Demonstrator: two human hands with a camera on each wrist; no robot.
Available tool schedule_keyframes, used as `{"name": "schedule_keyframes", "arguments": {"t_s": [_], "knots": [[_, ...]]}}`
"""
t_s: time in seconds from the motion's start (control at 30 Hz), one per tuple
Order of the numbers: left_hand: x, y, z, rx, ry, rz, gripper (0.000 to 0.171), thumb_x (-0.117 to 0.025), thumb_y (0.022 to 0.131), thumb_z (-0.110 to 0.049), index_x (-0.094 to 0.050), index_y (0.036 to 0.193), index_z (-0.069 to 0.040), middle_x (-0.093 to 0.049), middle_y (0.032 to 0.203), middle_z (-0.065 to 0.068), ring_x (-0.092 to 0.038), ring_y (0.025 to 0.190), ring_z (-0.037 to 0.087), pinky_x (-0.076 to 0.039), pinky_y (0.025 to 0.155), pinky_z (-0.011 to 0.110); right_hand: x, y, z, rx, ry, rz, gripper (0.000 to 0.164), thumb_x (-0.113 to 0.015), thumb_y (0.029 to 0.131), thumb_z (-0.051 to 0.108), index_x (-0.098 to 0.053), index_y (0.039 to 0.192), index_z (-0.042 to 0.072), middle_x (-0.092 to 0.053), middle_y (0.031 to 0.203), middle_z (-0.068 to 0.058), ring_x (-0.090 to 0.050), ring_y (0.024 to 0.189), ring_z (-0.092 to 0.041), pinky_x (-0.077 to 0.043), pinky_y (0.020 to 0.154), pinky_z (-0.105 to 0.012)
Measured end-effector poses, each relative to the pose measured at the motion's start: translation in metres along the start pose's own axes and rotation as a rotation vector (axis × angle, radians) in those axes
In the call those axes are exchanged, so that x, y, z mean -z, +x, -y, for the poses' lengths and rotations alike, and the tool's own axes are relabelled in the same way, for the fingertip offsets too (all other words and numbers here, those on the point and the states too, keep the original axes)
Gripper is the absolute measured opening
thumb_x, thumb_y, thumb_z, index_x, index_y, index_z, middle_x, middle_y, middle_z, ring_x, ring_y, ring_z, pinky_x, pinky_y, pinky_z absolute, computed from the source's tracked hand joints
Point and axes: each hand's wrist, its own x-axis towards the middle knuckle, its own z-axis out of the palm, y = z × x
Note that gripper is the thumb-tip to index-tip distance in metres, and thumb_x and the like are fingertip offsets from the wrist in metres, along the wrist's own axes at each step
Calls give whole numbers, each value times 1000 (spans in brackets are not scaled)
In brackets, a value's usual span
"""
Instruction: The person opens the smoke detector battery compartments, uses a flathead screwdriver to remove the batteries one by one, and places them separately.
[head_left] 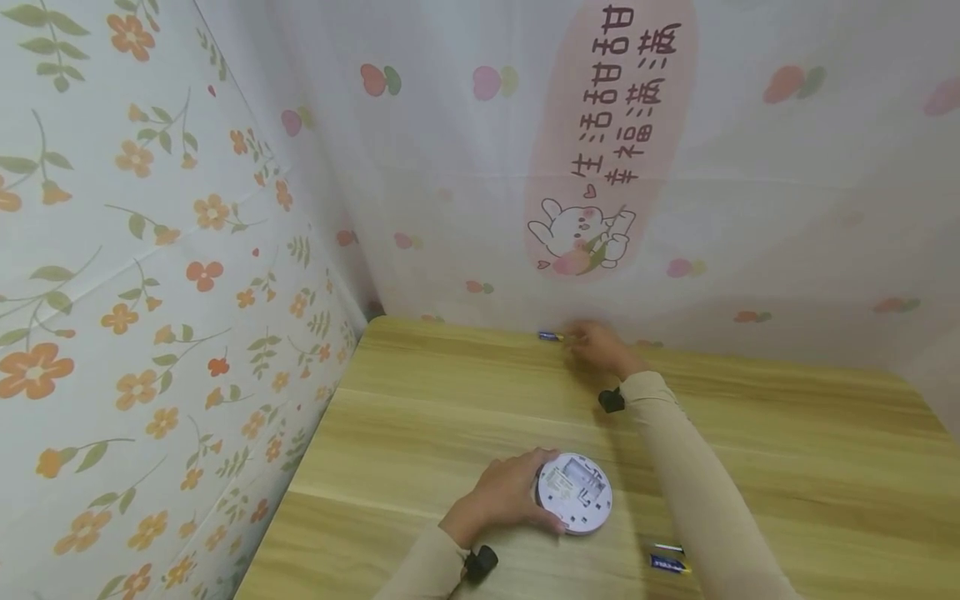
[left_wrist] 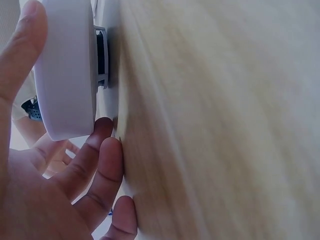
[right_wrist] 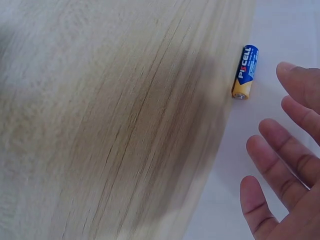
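A round white smoke alarm [head_left: 574, 493] is on the table with its back and battery recess facing up. My left hand [head_left: 510, 493] grips its left side, thumb on the near edge and fingers at the far edge. In the left wrist view, the smoke alarm's white body [left_wrist: 67, 70] sits between the thumb and fingers, with a dark-slotted part toward the tabletop. A blue and yellow battery [right_wrist: 245, 72] lies at the table's far edge. Beside it is my right hand [head_left: 600, 346], whose fingers [right_wrist: 267, 155] are spread and apart from the battery in the right wrist view.
Another blue and yellow battery [head_left: 669, 564] lies near the right forearm, with a slim item [head_left: 667, 547] just behind it, too small to identify. The wooden table [head_left: 420, 400] meets a printed curtain [head_left: 450, 208] at the back and a floral curtain [head_left: 150, 333] on the left.
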Motion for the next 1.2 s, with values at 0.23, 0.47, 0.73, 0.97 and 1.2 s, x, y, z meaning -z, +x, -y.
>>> {"name": "schedule_keyframes", "arguments": {"t_s": [0.23, 0.47, 0.73, 0.97, 1.2], "knots": [[0, 1, 2, -1, -9, 0, 103, -83, 58, -62, -39, 146, -28, -52, 143, -8, -54, 125, 16, -42, 100, 41, -3, 4, 0, 27, -26, -9, 36, -58, 90, 6, -56, 121, -12, -62, 116, -30, -60, 107, -45, -49, 94, -53], [0, 2, 4, 1, 0, 3, 104, -82, 58, -63, -39, 146, -28, -52, 143, -8, -54, 125, 16, -42, 100, 41, -6, 7, 0, 7, -31, -14, 37, -60, 91, 8, -56, 123, -10, -62, 116, -29, -59, 108, -44, -47, 96, -54], [-1, 0, 2, 13, -24, 11, 104, -82, 59, -63, -38, 146, -29, -52, 143, -8, -53, 127, 16, -40, 104, 43, -10, 12, -4, -8, -46, 0, 37, -60, 92, 10, -56, 123, -9, -62, 117, -28, -58, 110, -43, -46, 98, -54], [-1, -1, 1, 14, -26, 10, 104, -83, 58, -62, -39, 146, -28, -52, 143, -8, -54, 127, 15, -41, 102, 42, -12, 14, -2, -49, -17, 51, 39, -59, 93, 10, -53, 126, -10, -61, 119, -28, -59, 110, -42, -47, 97, -53], [1, 1, 1, 8, -14, 7, 103, -83, 58, -62, -40, 145, -27, -53, 142, -9, -54, 126, 13, -43, 100, 39, -14, 16, -2, -40, -16, 66, 41, -56, 93, 8, -51, 129, -11, -58, 125, -29, -57, 114, -43, -44, 101, -54]]}}
